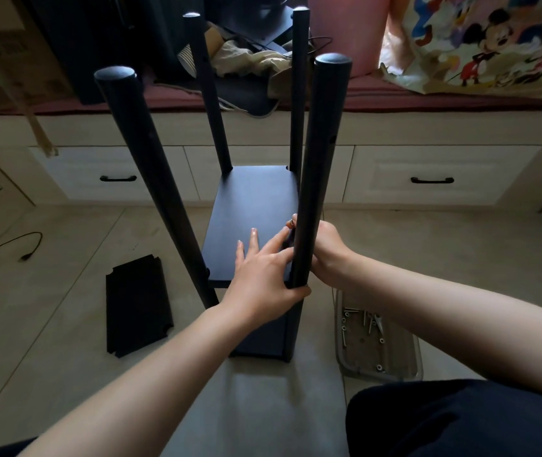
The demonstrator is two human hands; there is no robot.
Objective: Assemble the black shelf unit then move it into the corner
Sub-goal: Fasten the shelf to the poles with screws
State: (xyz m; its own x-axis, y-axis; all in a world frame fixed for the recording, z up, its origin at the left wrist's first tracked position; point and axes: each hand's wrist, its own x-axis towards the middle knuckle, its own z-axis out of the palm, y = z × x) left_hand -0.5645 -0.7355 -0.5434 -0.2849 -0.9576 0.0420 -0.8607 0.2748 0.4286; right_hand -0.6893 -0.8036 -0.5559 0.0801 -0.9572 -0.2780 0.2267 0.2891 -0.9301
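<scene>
Loose shelf panel: flat on tiled floor, left of shelf unit.
Shelf unit: standing centre, mid-assembly.
Left hand: fingers spread on shelf, thumb hooking near-right post.
Right hand: curled behind that post.
Next, likely: a screw from tray, right of unit.
Behind: drawer cabinets.

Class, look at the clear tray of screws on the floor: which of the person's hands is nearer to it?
Right. The right hand grips the near post just above the screw tray; the left hand holds that post from the far side.
</scene>
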